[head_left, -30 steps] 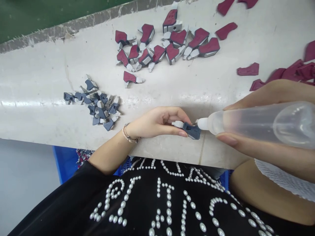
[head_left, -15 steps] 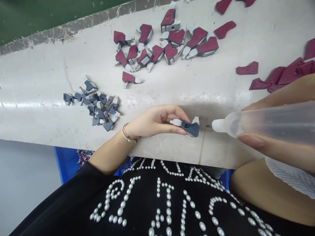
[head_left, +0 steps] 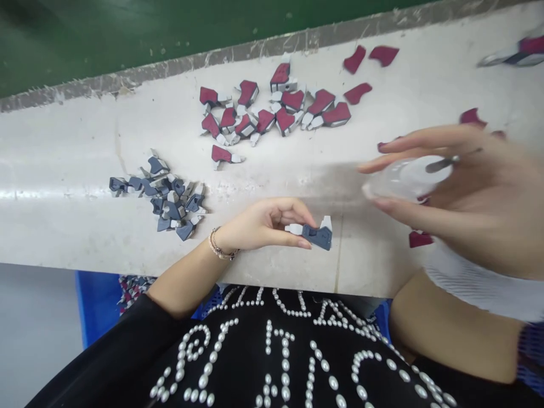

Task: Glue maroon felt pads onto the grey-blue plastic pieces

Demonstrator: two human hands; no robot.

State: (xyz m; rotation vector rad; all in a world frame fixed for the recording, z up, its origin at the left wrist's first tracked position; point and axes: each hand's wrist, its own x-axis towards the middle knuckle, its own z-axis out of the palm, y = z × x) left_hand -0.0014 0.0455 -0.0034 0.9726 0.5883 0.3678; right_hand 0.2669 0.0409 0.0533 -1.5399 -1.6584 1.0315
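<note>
My left hand (head_left: 263,226) pinches a slate-blue moulded plastic part (head_left: 318,237) with pale grey tabs, which is held just above the white table (head_left: 63,226). My right hand (head_left: 476,198), blurred by motion, grips a transparent plastic squeeze bottle (head_left: 408,178) to the right of that part, with a wide gap between them. The bottle's nozzle is hidden or too blurred to make out. A heap of similar slate-blue parts (head_left: 170,198) lies left of my left hand. Farther away, several maroon-topped parts (head_left: 259,122) form a loose group.
Loose maroon pieces (head_left: 357,93) lie along the table's far side, with another (head_left: 420,239) below my right hand. A finished-looking part (head_left: 516,54) sits top right. A worn far edge (head_left: 170,71) borders a green surface. A blue crate (head_left: 97,306) stands below the near edge.
My right hand has pulled the bottle away from the slate-blue part, up and right, and turned it end-on. My left hand still holds the part. The view has tilted slightly.
</note>
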